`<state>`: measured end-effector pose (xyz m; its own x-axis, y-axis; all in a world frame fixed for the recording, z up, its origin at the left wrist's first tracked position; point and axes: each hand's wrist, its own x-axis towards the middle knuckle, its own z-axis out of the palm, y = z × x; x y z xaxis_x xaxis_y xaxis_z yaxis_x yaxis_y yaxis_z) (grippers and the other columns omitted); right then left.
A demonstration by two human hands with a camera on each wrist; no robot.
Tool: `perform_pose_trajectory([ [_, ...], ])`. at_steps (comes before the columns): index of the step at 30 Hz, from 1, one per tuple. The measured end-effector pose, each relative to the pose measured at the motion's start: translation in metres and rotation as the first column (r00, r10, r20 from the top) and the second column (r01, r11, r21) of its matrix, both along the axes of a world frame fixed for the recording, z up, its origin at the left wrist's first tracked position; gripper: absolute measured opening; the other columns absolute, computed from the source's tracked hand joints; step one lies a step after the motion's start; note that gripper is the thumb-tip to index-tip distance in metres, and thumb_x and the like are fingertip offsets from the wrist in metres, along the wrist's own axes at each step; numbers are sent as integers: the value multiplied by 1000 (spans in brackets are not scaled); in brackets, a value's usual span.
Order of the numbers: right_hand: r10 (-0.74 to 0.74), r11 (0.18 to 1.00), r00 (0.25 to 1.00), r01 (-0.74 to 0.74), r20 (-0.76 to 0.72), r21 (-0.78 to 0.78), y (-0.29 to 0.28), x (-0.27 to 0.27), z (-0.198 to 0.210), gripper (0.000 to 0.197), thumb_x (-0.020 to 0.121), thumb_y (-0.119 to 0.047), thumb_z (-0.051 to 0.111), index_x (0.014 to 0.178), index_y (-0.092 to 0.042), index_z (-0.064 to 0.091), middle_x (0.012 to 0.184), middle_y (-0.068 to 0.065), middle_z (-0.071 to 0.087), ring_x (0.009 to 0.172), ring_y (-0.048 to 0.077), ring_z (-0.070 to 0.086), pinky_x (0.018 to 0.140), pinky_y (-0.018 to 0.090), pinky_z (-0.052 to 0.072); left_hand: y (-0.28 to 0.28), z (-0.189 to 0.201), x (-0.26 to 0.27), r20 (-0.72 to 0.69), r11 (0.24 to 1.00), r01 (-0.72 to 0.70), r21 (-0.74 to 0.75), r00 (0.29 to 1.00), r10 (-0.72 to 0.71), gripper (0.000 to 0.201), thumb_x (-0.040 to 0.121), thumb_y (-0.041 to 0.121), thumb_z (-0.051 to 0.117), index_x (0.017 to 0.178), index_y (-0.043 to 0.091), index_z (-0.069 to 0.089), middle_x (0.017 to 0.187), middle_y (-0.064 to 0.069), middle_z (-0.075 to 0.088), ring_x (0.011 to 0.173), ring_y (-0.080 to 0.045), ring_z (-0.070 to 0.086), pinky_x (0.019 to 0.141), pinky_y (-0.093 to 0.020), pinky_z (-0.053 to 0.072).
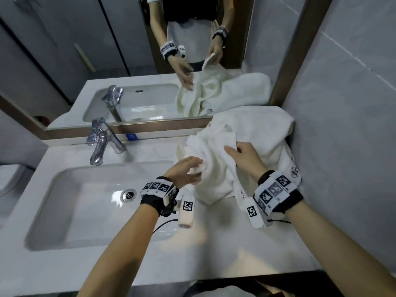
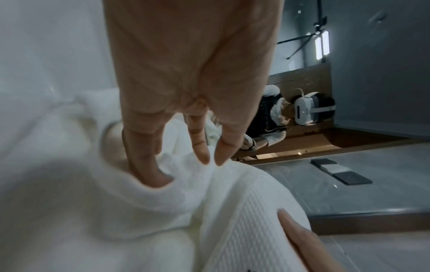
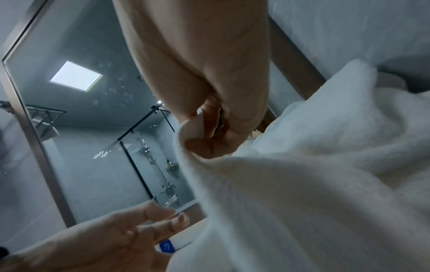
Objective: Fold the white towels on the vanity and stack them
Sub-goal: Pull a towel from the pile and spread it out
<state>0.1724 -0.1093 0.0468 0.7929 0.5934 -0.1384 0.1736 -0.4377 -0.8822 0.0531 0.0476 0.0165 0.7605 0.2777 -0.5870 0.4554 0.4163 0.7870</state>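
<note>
On the far right of the pale marble vanity surface (image 1: 214,232), the right hand (image 1: 244,156) pinches a raised edge of the crumpled white terry towels (image 1: 252,133) while the left hand (image 1: 186,171), fingers loose and grasping nothing, probes for another edge, apparently to spread one out.

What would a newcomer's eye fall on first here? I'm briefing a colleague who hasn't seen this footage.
First, the heap of crumpled white towels on the vanity, pushed into the corner against the mirror and the wall. Next, the two hands working in it: the right hand pinches an edge, and the left hand reaches into the cloth with straight fingers. Left of the heap are the white sink and the shiny tap.
</note>
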Motion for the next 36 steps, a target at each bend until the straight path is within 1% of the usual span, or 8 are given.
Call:
perform_pose_trajectory([
  [7, -13, 999, 998, 16, 65, -46, 10, -9, -8, 46, 90, -26, 57, 52, -19, 33, 49, -6, 34, 46, 9, 32, 40, 16, 25, -4, -17, 3, -69, 1000, 16, -14, 997, -16, 18, 90, 10, 59, 75, 14, 49, 61, 1, 35, 40, -4, 41, 44, -15, 36],
  [12, -56, 998, 996, 57, 67, -7, 5, -6, -12, 46, 89, -24, 56, 55, -18, 27, 51, -4, 26, 46, 9, 25, 46, 23, 20, -1, -4, 6, -129, 1000, -9, -15, 992, 7, 15, 80, -4, 58, 79, 10, 51, 71, -6, 40, 56, -15, 40, 51, -22, 33],
  [16, -59, 998, 995, 58, 76, 7, 6, -7, -13, 47, 89, -23, 58, 53, -18, 28, 50, -4, 27, 47, 10, 25, 44, 18, 20, -10, 0, 1, 72, 990, -74, 120, 995, 66, 50, 78, -8, 55, 123, 15, 50, 102, -11, 54, 90, -23, 54, 71, -31, 47],
  [19, -32, 999, 996, 33, 81, 0, 14, -14, -12, 47, 91, -22, 56, 52, -19, 30, 48, -7, 30, 43, 7, 28, 41, 15, 25, -21, 4, -2, 166, 949, -83, 306, 986, 33, 33, 85, -2, 51, 114, 11, 59, 97, -6, 60, 87, -19, 59, 78, -32, 52],
  [23, 93, 996, 996, -93, -10, -7, 23, -25, -10, 35, 96, -25, 45, 74, 0, 55, 73, 21, 62, 74, 31, 63, 73, 46, 54, -26, 6, -3, 194, 902, -125, 414, 980, 47, 23, 91, 6, 46, 107, 7, 63, 93, -8, 63, 82, -20, 57, 74, -32, 50],
  [27, 72, 997, 997, -71, -22, 21, 24, -27, -4, 41, 98, -25, 40, 86, 9, 57, 89, 30, 65, 89, 42, 63, 84, 56, 50, -30, 7, -7, 202, 802, -84, 591, 978, -46, 19, 87, 8, 47, 92, 7, 65, 78, -4, 63, 66, -16, 52, 61, -25, 45],
  [31, 116, 992, 986, -110, -117, 57, 28, -24, 0, 41, 99, -28, 39, 95, 6, 62, 97, 24, 69, 93, 34, 67, 89, 49, 53, -33, 6, -8, 197, 709, -66, 703, 975, -104, 22, 89, 10, 46, 96, 7, 68, 96, -7, 67, 79, -15, 56, 71, -23, 44],
  [36, 159, 962, 878, -35, -451, 271, 31, -24, 4, 42, 102, -33, 29, 124, -10, 55, 97, 13, 68, 80, 13, 69, 65, 21, 57, -33, 9, -8, 203, 724, -109, 681, 978, -43, 39, 96, 35, 46, 91, 0, 64, 84, 0, 50, 90, -17, 52, 79, -29, 43],
])
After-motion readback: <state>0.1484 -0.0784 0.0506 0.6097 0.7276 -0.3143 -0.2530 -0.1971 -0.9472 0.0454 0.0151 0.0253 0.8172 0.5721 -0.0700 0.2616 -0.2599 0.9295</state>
